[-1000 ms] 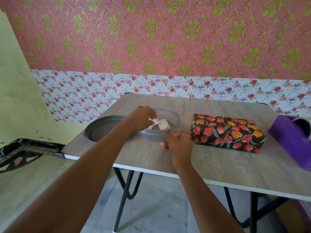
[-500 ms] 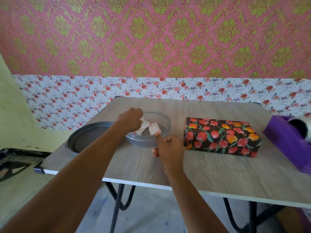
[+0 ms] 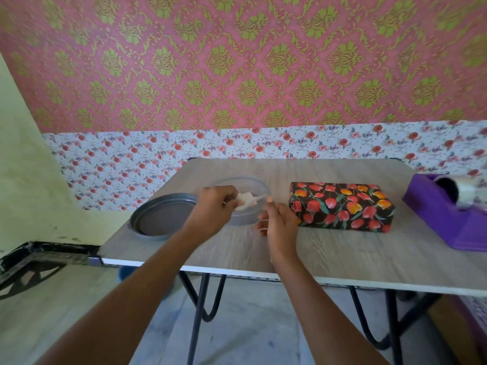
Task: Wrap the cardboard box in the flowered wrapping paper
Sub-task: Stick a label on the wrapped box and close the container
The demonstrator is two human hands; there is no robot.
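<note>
The box (image 3: 341, 205) lies on the table (image 3: 342, 251) to the right of my hands, covered in dark paper printed with red and orange tulips. My left hand (image 3: 214, 210) pinches a small crumpled pale paper scrap (image 3: 245, 200) over a clear round container (image 3: 253, 180). Just right of the scrap is my right hand (image 3: 279, 222), its index finger raised by the scrap's thin tip and its other fingers curled. Neither hand touches the box.
A grey round lid (image 3: 163, 217) sits near the table's left corner. A purple tape dispenser (image 3: 445, 217) with a tape roll stands at the right edge. Flowered wallpaper covers the wall behind. The table's front edge is close to my forearms.
The view has swung slightly. Both hands have stayed over the clear container with the scrap; the right index finger has drawn a little away from it.
</note>
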